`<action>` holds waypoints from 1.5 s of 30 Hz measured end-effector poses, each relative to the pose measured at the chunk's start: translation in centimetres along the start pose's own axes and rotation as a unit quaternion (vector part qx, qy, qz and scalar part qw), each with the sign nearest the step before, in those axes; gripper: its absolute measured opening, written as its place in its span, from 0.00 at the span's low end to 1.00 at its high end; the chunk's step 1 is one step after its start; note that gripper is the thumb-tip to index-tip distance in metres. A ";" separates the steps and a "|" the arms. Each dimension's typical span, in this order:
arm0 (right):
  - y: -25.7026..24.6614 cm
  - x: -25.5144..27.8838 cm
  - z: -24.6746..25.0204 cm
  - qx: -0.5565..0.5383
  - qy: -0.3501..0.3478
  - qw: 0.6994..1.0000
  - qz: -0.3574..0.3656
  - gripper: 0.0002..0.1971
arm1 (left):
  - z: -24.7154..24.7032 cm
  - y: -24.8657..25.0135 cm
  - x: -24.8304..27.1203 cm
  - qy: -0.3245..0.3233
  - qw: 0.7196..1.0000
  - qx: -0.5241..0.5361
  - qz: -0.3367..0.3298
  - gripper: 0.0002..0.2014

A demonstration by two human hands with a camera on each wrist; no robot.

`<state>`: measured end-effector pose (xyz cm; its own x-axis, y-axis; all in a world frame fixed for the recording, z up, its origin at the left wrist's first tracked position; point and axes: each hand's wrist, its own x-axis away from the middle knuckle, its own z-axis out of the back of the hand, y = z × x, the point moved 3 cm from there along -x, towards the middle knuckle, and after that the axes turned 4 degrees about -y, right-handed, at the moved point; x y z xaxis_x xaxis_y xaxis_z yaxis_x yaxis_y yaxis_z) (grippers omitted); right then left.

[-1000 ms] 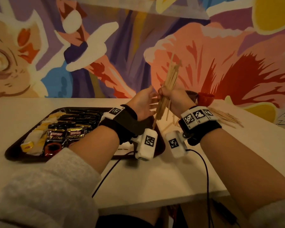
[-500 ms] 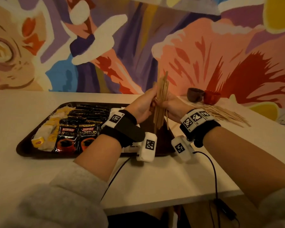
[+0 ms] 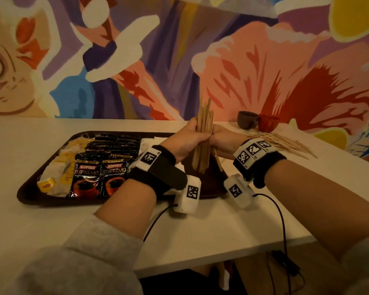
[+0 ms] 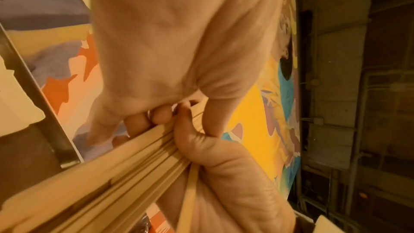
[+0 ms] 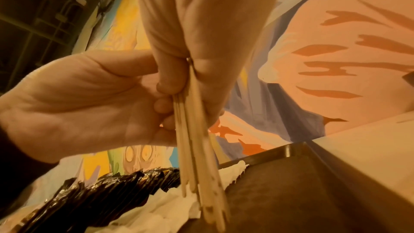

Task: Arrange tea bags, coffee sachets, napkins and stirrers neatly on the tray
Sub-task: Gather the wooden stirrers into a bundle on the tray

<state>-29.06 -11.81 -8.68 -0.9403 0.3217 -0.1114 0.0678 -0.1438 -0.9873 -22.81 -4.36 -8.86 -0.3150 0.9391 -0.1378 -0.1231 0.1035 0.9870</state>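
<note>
Painted in purple, coral and blue, a mural wall (image 3: 136,60) backs a pale table (image 3: 200,231) in the head view. On the table at 9 o'clock of the hands lies a dark tray (image 3: 30,194): tea bags (image 3: 58,173) with yellow tags along its left side, black coffee sachets (image 3: 98,177) beside them, white napkins (image 3: 151,141) next. Over the tray's bare right part, the left hand (image 3: 188,139) and the right hand (image 3: 224,141) both curl their fingers round one upright bundle of stirrers (image 3: 203,135), whose lower ends reach down to the tray floor. At 2 o'clock of the hands, loose stirrers (image 3: 281,143) lie on the table near a brown cup (image 3: 247,119) and a red cup (image 3: 267,122).

From the left wrist view, the left hand (image 4: 179,42) has its fingertips (image 4: 161,116) pressed against the bundle (image 4: 123,166), the right hand (image 4: 224,174) closed on it from the other side.

From the right wrist view, the right hand (image 5: 197,24) grips the sticks (image 5: 197,157) at their middle, with the left hand (image 5: 78,104) wrapped beside it; sachets (image 5: 100,192) and napkins (image 5: 174,206) lie below on the tray (image 5: 291,192).
</note>
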 end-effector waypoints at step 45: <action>0.5 1.1 0.7 0.171 -0.115 0.966 -0.155 0.12 | 2.1 0.3 1.5 -0.023 0.980 -0.194 0.040 0.18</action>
<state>-30.25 -12.23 -9.24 -0.9494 0.1880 0.2516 -0.3071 -0.3876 -0.8692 -21.32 -2.27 -8.56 -0.2968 0.9537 -0.0478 -0.4503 -0.0956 0.8877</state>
